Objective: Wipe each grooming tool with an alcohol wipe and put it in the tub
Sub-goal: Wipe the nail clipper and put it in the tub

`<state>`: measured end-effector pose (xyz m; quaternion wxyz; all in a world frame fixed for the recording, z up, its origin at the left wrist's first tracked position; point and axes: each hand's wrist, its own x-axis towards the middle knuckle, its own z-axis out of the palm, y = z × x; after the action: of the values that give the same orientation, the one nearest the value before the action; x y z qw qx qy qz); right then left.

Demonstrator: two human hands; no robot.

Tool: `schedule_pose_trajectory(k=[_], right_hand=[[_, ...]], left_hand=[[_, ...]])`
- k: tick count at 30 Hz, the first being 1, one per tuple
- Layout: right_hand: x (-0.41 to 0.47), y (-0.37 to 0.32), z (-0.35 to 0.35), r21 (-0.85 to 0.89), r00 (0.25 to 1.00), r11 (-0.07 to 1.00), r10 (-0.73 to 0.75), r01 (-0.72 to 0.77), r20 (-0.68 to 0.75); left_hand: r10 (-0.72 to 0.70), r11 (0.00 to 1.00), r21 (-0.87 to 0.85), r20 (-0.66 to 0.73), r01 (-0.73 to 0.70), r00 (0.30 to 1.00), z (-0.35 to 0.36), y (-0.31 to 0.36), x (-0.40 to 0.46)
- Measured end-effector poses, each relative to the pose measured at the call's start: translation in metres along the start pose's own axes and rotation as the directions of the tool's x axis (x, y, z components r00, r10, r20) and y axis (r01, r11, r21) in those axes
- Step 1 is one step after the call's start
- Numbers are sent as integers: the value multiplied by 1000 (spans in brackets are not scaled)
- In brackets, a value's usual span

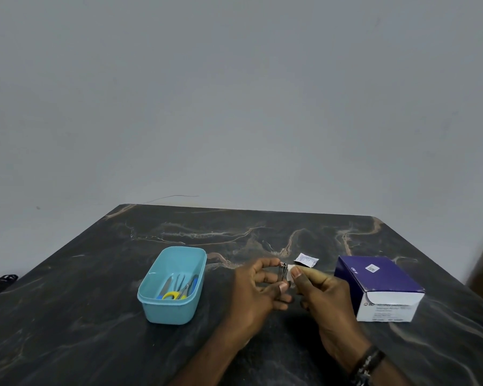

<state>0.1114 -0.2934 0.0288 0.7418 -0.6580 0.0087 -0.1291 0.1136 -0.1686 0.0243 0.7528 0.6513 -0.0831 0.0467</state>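
A small metal grooming tool (283, 271) is pinched upright in the left hand (258, 288), above the dark marble table (95, 274). The right hand (317, 291) pinches a white wipe (290, 271) against it. The blue tub (171, 285) holds yellow-handled scissors (171, 295) and other metal tools. An opened sachet (306, 259) and a purple box (378, 286) lie to the right.

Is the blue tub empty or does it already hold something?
Not empty. The tub has no lid on, and several tools lie inside, among them scissors with yellow handles.
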Motion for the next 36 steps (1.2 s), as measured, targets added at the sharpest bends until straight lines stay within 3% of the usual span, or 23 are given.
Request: schedule_pose_trajectory(k=[7,15,20,30,36], right_hand=[[-4,3,4,-23,997,999,-22,24,78],[-4,-1,0,-14,992,992,-126,126,1],[-5,-1,2,-38,995,998,-52,55,86],[1,-2,-5,-9,996,998,-61,60,-67],[2,2,-4,-45,999,999,1,-3,-33]], left_hand=[[29,996,90,7,-30,1000,0,-2,-2],[35,995,90,68,-41,997,2,-8,-4],[37,998,52,8,-37,999,0,-7,-2],[64,976,198,145,-92,987,5,-8,-8],[129,965,214,122,-153,984,3,-8,-6]])
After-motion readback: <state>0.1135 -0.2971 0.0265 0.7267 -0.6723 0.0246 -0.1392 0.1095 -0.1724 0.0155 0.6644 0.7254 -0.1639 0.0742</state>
